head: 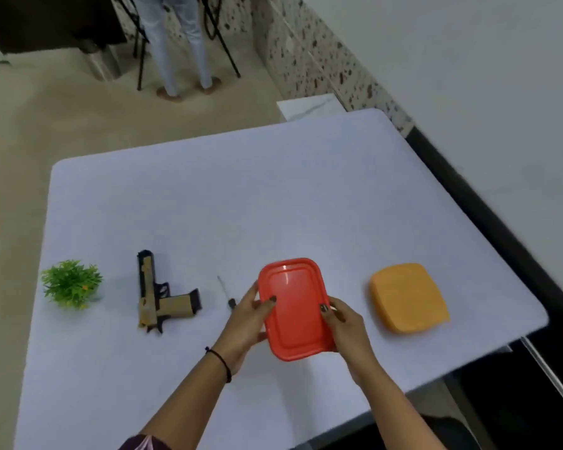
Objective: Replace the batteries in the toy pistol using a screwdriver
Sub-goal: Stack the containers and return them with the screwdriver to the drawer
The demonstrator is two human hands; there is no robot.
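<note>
- Here, I saw both hands clamped on the red container (294,308): the left hand (246,323) gripped its left edge, thumb on the lid, and the right hand (346,329) gripped its right edge, thumb likewise on top.
- I could not tell whether the container rested on the white table (273,190) or was lifted just off it.
- The screwdriver (226,293) lay just beside the left hand's fingertips, its handle end nearest them.
- The toy pistol (161,295) lay flat further left, well apart from either hand, barrel pointing away from me.
- A small green plant (72,284) stood beyond the pistol, near the table's left edge.
- An orange container (408,298), lid on, sat to the right of the right hand, untouched.
</note>
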